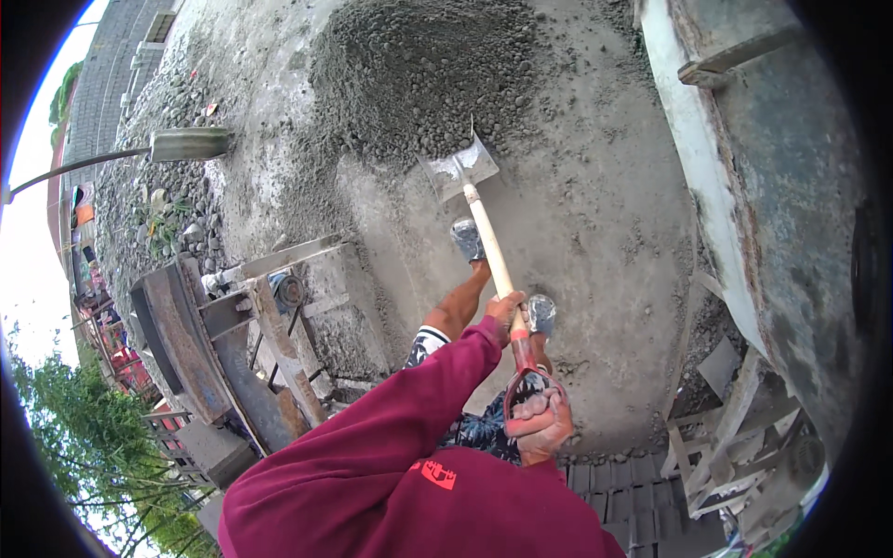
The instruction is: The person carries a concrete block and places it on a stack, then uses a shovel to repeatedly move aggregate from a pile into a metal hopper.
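Note:
A shovel (490, 244) with a pale wooden shaft and a red D-handle runs up and away from my body. My left hand (506, 313) is closed round the lower part of the shaft, just above the red socket. Around the D-handle grip, my right hand (542, 420) is closed, close to my waist. The metal blade (462, 168) lies at the near edge of a heap of wet-looking grey gravel mix (423, 70). No load shows clearly on the blade. My feet, in grey-smeared footwear (468, 240), stand apart on either side of the shaft.
On the left stands a rusty metal and timber frame (276, 339) with a wheel-like part. A curved rod carries a grey cylindrical piece (191, 144) near loose stones. Along the right runs a large metal-sided structure (721, 186); wooden scraps (735, 437) and grey blocks (633, 488) lie below it.

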